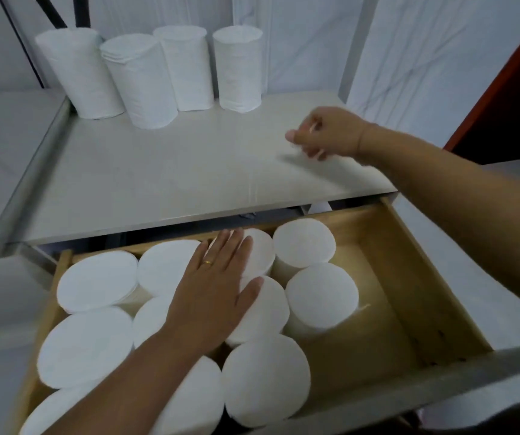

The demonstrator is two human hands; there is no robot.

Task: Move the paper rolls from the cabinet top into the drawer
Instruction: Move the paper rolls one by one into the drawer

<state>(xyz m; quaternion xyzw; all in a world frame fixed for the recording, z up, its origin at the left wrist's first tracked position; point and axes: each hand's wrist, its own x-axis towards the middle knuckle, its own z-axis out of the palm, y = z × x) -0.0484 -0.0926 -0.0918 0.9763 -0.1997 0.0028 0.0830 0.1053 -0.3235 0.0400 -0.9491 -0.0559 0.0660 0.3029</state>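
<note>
While your left hand [221,287] lay flat and open on the rolls packed upright in the drawer [409,277], four rolls [158,80] still stood on the cabinet top [174,171], and your empty right hand [318,136] hung loosely curled above it.

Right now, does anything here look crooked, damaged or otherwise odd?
Mostly tidy. The oddest thing is the second roll from the left on the cabinet top: its upper layers look loose and stepped, and it stands forward of the other three. The rolls in the drawer stand upright, packed to its left side.
</note>
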